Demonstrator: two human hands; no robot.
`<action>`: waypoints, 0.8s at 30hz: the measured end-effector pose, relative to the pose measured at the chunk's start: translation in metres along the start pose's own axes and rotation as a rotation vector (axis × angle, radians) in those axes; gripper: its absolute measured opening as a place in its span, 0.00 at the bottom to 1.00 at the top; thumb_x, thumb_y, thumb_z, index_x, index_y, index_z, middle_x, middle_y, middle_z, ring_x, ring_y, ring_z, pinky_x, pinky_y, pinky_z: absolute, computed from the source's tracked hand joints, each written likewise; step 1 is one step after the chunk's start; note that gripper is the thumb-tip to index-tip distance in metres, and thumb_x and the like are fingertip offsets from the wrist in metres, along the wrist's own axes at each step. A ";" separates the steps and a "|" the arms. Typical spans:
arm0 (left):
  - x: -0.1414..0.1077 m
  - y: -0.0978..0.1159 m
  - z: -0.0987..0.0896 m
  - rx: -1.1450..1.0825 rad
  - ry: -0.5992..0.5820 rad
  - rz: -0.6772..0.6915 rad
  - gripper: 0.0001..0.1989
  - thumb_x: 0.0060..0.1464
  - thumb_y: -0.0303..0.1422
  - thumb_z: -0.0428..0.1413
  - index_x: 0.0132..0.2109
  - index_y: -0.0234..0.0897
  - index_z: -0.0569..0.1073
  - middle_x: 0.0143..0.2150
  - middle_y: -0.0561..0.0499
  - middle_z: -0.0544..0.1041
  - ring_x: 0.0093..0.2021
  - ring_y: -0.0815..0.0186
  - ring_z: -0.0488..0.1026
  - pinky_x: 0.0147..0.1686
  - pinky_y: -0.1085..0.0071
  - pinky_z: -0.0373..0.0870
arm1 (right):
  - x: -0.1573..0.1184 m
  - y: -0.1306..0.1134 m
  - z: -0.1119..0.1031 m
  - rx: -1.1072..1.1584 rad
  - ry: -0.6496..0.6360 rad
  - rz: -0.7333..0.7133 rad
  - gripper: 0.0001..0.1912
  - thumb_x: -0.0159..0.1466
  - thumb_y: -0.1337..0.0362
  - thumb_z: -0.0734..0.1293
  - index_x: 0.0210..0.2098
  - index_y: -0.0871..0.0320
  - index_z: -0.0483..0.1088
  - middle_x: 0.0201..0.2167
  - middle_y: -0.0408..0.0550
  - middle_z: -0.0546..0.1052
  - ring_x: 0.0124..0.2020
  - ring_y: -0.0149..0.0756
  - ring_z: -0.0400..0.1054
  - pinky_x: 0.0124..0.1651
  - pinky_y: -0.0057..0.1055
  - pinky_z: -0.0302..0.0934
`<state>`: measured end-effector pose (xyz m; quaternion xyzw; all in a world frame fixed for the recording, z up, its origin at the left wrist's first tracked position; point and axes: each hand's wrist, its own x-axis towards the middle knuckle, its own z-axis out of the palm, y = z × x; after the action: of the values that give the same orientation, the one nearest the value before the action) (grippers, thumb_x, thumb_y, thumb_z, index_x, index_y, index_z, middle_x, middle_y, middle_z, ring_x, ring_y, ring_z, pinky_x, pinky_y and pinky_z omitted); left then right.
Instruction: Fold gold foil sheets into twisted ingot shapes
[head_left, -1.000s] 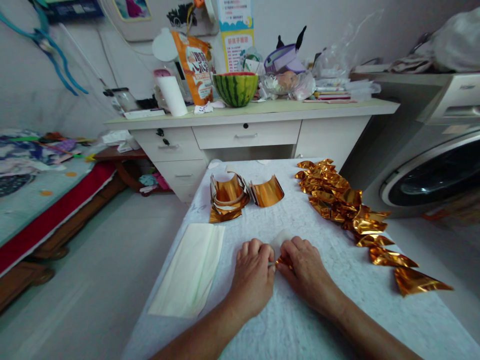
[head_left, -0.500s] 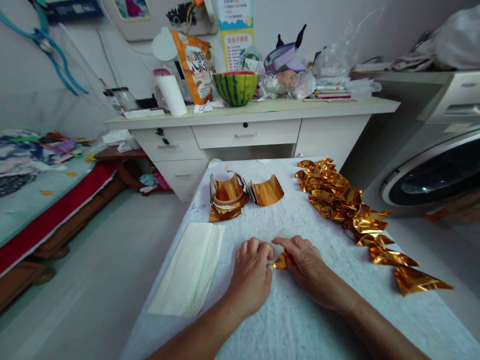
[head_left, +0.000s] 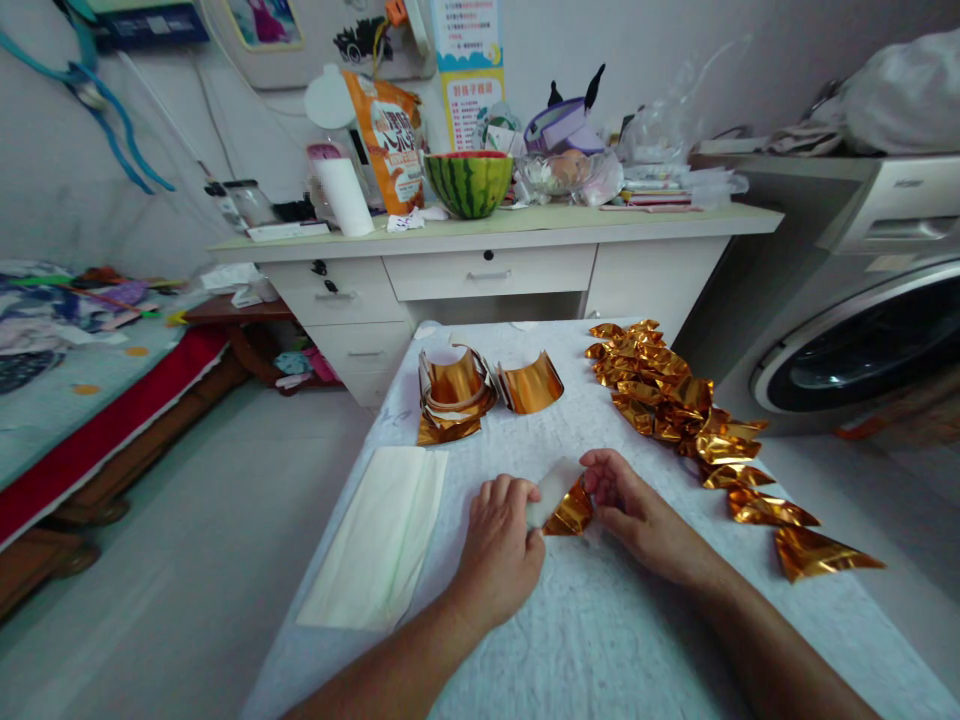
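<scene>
My left hand is closed at the left end of a small gold foil piece with whitish paper behind it. My right hand pinches the right edge of the same foil. To the left lies a folded cream sheet. Beyond the hands stand curved gold foil sheets, a stack and a smaller set. A long row of folded gold foil pieces runs down the right side.
The cloth-covered table reaches to a white desk with a cut watermelon and a snack bag. A washing machine stands right, a bed left.
My right hand has shifted slightly up and right and its fingers have curled. More of the foil and the whitish paper shows between my hands. The view has shifted slightly.
</scene>
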<state>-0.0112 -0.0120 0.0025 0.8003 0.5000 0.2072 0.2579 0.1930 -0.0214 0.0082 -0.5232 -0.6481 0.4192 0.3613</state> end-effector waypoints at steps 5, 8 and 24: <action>0.001 0.001 0.000 0.017 0.005 -0.006 0.15 0.49 0.24 0.51 0.44 0.41 0.63 0.46 0.50 0.67 0.50 0.58 0.62 0.52 0.60 0.58 | 0.008 0.005 -0.003 -0.221 0.237 -0.032 0.09 0.58 0.70 0.59 0.38 0.56 0.65 0.34 0.46 0.69 0.36 0.36 0.65 0.40 0.33 0.62; 0.001 0.001 0.000 0.017 0.013 0.001 0.14 0.49 0.26 0.52 0.44 0.41 0.64 0.45 0.50 0.67 0.49 0.58 0.63 0.51 0.60 0.59 | 0.010 0.006 -0.003 -0.482 0.277 -0.058 0.07 0.62 0.66 0.60 0.36 0.57 0.69 0.36 0.50 0.72 0.40 0.41 0.65 0.45 0.38 0.60; 0.001 0.000 0.004 0.050 0.016 -0.008 0.27 0.49 0.34 0.59 0.56 0.40 0.61 0.51 0.47 0.66 0.53 0.55 0.61 0.54 0.59 0.57 | 0.010 0.016 0.004 -0.498 0.132 -0.102 0.26 0.60 0.70 0.63 0.58 0.57 0.61 0.44 0.49 0.73 0.46 0.42 0.64 0.52 0.42 0.57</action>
<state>-0.0080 -0.0123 -0.0007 0.8028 0.5103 0.1999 0.2350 0.1932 -0.0103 -0.0075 -0.5888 -0.7318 0.1932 0.2837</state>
